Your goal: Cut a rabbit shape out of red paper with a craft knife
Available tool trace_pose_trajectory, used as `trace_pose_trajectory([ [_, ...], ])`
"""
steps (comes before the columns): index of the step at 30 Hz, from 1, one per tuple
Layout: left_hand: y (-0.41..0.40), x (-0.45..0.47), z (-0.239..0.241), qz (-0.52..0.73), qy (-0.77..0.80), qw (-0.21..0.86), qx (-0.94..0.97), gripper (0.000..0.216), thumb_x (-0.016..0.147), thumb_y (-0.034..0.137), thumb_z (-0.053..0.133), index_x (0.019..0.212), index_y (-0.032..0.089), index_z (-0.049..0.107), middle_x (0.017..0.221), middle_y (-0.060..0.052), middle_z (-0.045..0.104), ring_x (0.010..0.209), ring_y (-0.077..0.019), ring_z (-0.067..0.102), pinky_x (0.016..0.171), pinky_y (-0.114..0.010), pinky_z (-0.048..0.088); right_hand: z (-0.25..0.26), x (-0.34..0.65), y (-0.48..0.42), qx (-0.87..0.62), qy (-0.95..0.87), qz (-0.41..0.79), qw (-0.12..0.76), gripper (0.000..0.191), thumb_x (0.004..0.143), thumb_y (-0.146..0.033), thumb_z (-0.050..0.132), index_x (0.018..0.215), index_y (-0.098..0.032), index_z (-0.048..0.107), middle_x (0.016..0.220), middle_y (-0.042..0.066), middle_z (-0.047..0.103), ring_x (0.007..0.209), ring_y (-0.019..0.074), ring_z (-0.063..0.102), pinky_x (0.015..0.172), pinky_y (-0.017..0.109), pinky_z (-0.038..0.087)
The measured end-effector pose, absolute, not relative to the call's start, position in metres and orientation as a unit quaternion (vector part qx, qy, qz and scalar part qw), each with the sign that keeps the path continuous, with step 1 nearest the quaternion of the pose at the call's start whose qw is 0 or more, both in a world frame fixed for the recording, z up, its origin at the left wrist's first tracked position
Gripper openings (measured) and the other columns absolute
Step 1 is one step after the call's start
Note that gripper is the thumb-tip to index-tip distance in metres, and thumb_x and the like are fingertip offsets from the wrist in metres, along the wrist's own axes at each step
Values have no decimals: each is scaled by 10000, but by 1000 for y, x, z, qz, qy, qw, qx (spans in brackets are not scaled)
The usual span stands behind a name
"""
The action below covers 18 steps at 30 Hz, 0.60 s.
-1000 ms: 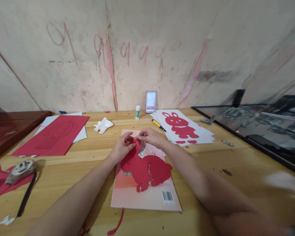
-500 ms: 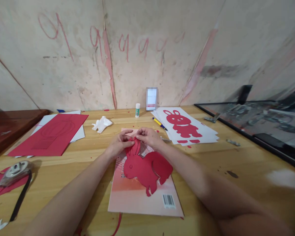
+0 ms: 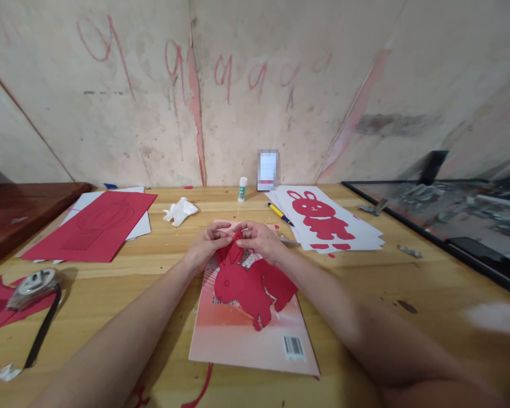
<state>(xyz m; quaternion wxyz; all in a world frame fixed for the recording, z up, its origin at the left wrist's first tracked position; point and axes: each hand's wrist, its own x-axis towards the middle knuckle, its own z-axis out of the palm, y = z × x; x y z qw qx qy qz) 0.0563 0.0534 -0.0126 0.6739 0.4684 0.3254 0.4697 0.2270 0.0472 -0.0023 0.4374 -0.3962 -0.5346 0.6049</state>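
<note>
A red paper rabbit cutout (image 3: 242, 289) with a drawn eye and ears lies over a pink booklet (image 3: 246, 345) that has a barcode near its lower right. My left hand (image 3: 212, 243) is closed, pinching the rabbit's ears at the left. Close beside it, my right hand (image 3: 257, 241) pinches the ear tips between thumb and fingers. Curved cuts part the rabbit's hind section from its front. The fingertips partly cover the ear tops.
Red sheet with a drawing (image 3: 93, 226) at left; tape dispenser (image 3: 38, 288) in front of it. At the back: crumpled tissue (image 3: 181, 211), glue stick (image 3: 242, 190), phone (image 3: 267, 170). White sheets with a red rabbit (image 3: 323, 218) and a yellow-blue pen (image 3: 279, 213) lie right.
Both hands still hold the ears; the ear tips now fold or bend up between the fingers. The rabbit's body has shifted slightly on the booklet. The view has swung a little left.
</note>
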Motion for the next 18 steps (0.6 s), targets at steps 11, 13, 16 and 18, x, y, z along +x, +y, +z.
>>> trace_pose_trajectory([
  [11, 54, 53, -14, 453, 341, 694, 443, 724, 486, 186, 892, 1112, 160, 531, 744, -18, 701, 648, -164, 673, 695, -307, 524, -6, 224, 47, -385, -554, 558, 483, 395, 535, -216, 764, 873, -184, 560, 668, -30, 641, 628, 132, 590, 634, 280, 453],
  [13, 54, 53, -14, 453, 341, 692, 447, 683, 500, 197, 889, 1091, 156, 549, 770, -29, 706, 651, -162, 675, 686, -299, 525, -7, 223, 46, -380, -553, 560, 485, 391, 539, -198, 754, 878, -186, 559, 678, -32, 640, 636, 126, 590, 638, 271, 446],
  [16, 54, 54, -14, 457, 338, 686, 455, 630, 523, 216, 880, 1068, 151, 570, 796, -40, 709, 669, -161, 675, 676, -284, 522, -6, 222, 43, -372, -546, 578, 480, 400, 551, -181, 729, 912, -191, 557, 681, -38, 635, 626, 122, 587, 626, 270, 444],
  [18, 53, 55, -14, 460, 334, 682, 459, 605, 531, 230, 875, 1052, 151, 578, 819, -46, 710, 688, -158, 675, 686, -280, 520, -4, 221, 41, -371, -538, 597, 465, 417, 547, -177, 724, 928, -193, 554, 697, -38, 638, 614, 120, 586, 606, 268, 444],
])
